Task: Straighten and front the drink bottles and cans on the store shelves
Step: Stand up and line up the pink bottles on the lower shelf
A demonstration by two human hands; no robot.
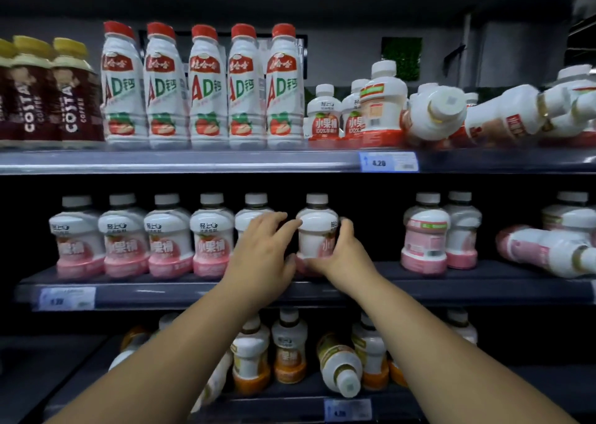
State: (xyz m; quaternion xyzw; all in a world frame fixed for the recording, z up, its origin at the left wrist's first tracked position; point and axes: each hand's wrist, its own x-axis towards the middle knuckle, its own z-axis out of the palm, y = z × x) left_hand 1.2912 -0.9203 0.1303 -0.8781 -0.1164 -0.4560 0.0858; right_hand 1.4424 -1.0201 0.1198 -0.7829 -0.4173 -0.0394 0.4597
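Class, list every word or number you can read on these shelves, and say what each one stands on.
"COSTA COFFEE": brown bottles, top shelf.
"AD钙": red-capped bottles.
"小果桶": small white bottles.
"4.20": top-shelf price tag.
Lower price tags: too blurred.

Your white bottle (pixel 316 236) with a pink base stands upright on the middle shelf (pixel 403 273), label turned rightward, just right of five matching bottles (pixel 167 233).

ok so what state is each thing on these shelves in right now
held pink bottle: upright, label turned right, gripped by both hands
left hand: grips it
right hand: grips it
pink row: upright, fronted
far-right pink bottle: lying down
top-shelf white bottle: toppled
bottom-shelf bottle: toppled
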